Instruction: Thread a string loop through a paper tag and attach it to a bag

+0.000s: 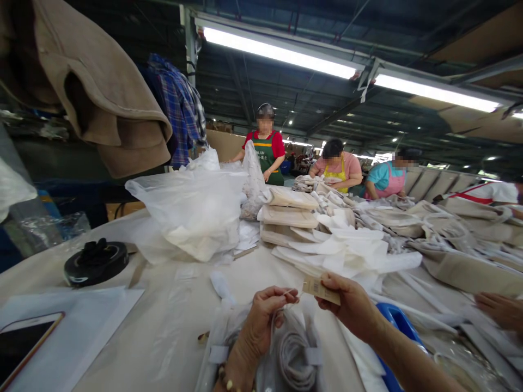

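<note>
My right hand (347, 302) pinches a tan paper hang tag (318, 288) printed with small marks. A thin pale string (291, 295) runs from the tag to my left hand (265, 314), whose fingertips are closed on it. Right below my hands lies a coiled greyish-beige strip (297, 359), which looks like fabric, in clear plastic packaging. The left wrist partly covers this package. Beyond my hands, folded beige pieces (288, 215) are stacked with white sheets (347, 247) beside them.
A large translucent plastic bag (196, 212), a black round object (96, 262) and a phone (30, 343) are on the left. A blue plastic item (398, 326) sits by my right forearm. Another person's hand (500, 310) rests far right. Several co-workers stand behind the heaped fabric (457, 234).
</note>
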{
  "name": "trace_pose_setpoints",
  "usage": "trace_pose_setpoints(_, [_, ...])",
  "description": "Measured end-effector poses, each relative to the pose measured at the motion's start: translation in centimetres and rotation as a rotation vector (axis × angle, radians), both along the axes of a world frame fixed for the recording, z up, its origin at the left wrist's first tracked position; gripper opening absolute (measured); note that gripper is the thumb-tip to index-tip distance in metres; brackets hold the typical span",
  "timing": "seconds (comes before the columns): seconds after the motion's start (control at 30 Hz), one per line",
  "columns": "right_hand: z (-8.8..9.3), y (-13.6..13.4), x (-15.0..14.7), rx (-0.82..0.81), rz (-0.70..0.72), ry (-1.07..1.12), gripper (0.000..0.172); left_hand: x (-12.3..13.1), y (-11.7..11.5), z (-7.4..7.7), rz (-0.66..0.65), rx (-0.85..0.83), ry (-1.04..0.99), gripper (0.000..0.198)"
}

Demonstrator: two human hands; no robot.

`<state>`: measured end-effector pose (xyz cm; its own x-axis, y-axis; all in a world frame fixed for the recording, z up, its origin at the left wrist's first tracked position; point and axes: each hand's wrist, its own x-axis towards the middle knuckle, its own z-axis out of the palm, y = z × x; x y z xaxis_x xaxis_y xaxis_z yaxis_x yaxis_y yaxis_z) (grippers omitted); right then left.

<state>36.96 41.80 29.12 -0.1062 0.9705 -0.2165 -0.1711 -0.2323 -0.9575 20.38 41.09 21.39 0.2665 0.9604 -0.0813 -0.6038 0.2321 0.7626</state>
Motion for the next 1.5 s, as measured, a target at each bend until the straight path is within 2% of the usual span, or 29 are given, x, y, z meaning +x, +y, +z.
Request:
trace_pose_setpoints(0.3, [0.4,-0.5,1.3,0.135,-0.081,-0.03,0.021,0.3,0.3,-0.5,0.083,-0.016,0.058,0.02])
trace_pose_setpoints(0.53, [0.2,-2.3,1.6,0.141,-0.102,-0.065,0.027,0.2,0.0,-0.1,-0.11,-0.003,0.013,0.027])
trace_pose_setpoints(0.7, [-0.4,-3.2,1.2,0.162,-0.063,-0.047,0.031,-0.1,-0.3,-0.1,-0.241,0.044,-0.054,0.051])
trace_pose_setpoints(0.87, [-0.7,-2.9,1.2,0.152,-0.062,-0.021,0.031,-0.1,-0.6,-0.2,-0.191,0.105,0.031,0.046])
trace_pose_setpoints(1.07, [-0.7,-2.8,1.1,0.149,-0.065,-0.037,0.032,0.2,-0.6,0.0,-0.272,0.084,0.091,0.029])
trace_pose_setpoints(1.23, [-1.0,-3.1,1.1,0.144,-0.04,-0.006,0.032,0.1,-0.3,-0.2,-0.155,0.051,0.044,0.021])
trace_pose_setpoints(1.4, [-2.5,-3.8,1.2,0.08,-0.021,0.054,0.033,0.2,0.3,-0.6,-0.004,0.044,-0.069,0.03])
trace_pose_setpoints(1.5, [-3.6,-4.6,0.7,0.042,0.064,0.072,0.034,0.3,0.6,-0.8,0.064,0.016,-0.107,0.037])
